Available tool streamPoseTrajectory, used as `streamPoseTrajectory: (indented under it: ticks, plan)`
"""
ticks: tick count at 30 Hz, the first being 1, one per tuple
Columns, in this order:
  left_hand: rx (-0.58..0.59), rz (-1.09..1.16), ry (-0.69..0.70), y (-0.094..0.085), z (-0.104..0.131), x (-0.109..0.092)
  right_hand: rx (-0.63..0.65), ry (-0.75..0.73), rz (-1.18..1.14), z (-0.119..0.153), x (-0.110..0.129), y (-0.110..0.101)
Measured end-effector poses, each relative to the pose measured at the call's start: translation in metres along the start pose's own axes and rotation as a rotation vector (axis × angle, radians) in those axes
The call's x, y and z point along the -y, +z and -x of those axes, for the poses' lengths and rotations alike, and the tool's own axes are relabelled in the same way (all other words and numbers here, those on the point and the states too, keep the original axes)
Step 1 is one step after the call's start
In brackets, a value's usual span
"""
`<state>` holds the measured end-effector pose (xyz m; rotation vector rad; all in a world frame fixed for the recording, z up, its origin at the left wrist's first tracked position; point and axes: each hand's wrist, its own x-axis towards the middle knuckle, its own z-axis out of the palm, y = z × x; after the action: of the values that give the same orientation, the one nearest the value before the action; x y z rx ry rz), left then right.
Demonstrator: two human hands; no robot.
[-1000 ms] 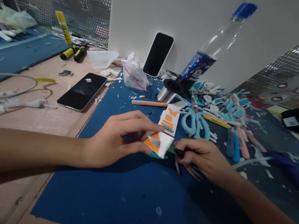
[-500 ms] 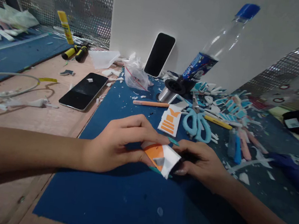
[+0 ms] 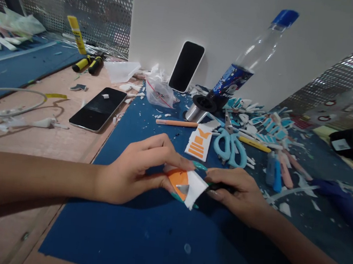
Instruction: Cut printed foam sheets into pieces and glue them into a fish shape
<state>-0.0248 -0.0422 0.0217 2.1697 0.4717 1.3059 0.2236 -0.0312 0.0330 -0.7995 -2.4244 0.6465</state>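
We note left hand (image 3: 137, 170) closed in pinch on orange-and-white piece (image 3: 178, 177), centre of frame. Right hand (image 3: 244, 193), right of centre, curled round black handle (image 3: 219, 187); blue scissors (image 3: 239, 151) just above.

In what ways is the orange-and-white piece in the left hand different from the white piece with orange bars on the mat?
The held piece shows one broad orange area beside plain white, while the lying piece carries separate orange bars on white. The held piece is pinched between fingers of the left hand; the lying piece rests on the blue mat, near the scissors. Both are orange and white.
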Motion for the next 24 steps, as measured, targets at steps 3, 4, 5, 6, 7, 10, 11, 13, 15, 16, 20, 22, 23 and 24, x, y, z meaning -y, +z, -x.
streamPoseTrajectory:
  ticks: [3, 4, 5, 6, 7, 10, 11, 13, 15, 16, 20, 22, 23, 24]
  plan:
    - [-0.013, 0.003, -0.002, 0.0005, 0.0, 0.0002, -0.012, 0.015, 0.004, 0.0002, -0.0013, -0.0011]
    - [-0.014, 0.008, -0.007, 0.0009, 0.0, 0.0005, -0.016, 0.018, 0.007, 0.0004, -0.002, -0.0011]
    - [-0.011, 0.012, -0.011, 0.0014, 0.0001, 0.0011, -0.018, 0.021, 0.009, 0.0005, -0.0027, -0.0009]
    - [-0.006, 0.013, -0.014, 0.0019, 0.0002, 0.0017, -0.015, 0.022, 0.01, 0.0005, -0.0034, -0.0006]
    - [0.0, 0.015, -0.015, 0.0023, 0.0004, 0.0023, -0.01, 0.02, 0.007, 0.0004, -0.0041, -0.0003]
    - [0.024, 0.024, -0.014, 0.0031, 0.001, 0.0037, 0.003, 0.014, 0.0, 0.0, -0.005, 0.0003]
    - [0.033, 0.032, -0.018, 0.0031, 0.0011, 0.0039, 0.006, 0.014, 0.002, 0.0, -0.005, 0.0004]
    - [0.053, 0.05, -0.03, 0.003, 0.0011, 0.004, 0.01, 0.015, 0.01, 0.0002, -0.0051, 0.0005]
    - [0.076, 0.059, -0.039, 0.0028, 0.001, 0.004, 0.017, 0.016, 0.013, 0.001, -0.0058, 0.0009]
    - [0.086, 0.062, -0.039, 0.0029, 0.0009, 0.004, 0.022, 0.019, 0.012, 0.0015, -0.0064, 0.0012]
    - [0.098, 0.081, -0.026, 0.0039, 0.001, 0.0047, 0.035, 0.018, -0.005, 0.0035, -0.0083, 0.0026]
    - [0.104, 0.089, -0.032, 0.0046, 0.0013, 0.005, 0.044, 0.015, 0.002, 0.0041, -0.0082, 0.0028]
    - [0.11, 0.09, -0.037, 0.0049, 0.0014, 0.005, 0.047, 0.013, 0.009, 0.0042, -0.0078, 0.0027]
    - [0.118, 0.09, -0.047, 0.0052, 0.0015, 0.0049, 0.052, 0.012, 0.018, 0.0042, -0.0073, 0.0026]
